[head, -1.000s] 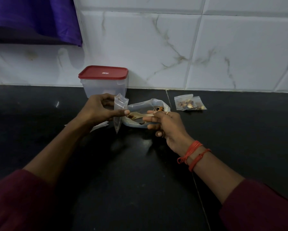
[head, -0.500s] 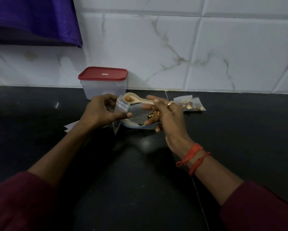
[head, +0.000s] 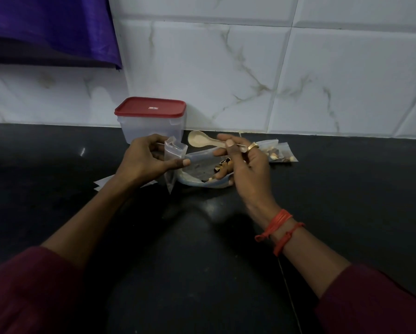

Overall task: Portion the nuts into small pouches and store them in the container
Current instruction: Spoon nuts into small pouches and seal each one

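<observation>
The spoon [head: 198, 139], loaded half a second ago, is now empty beside the small pouch [head: 174, 156] pinched upright in the left hand [head: 144, 160]. The right hand [head: 247, 169] grips its handle above the nuts [head: 222, 166].

Container [head: 151, 127] just behind left hand [head: 142, 161]
</observation>
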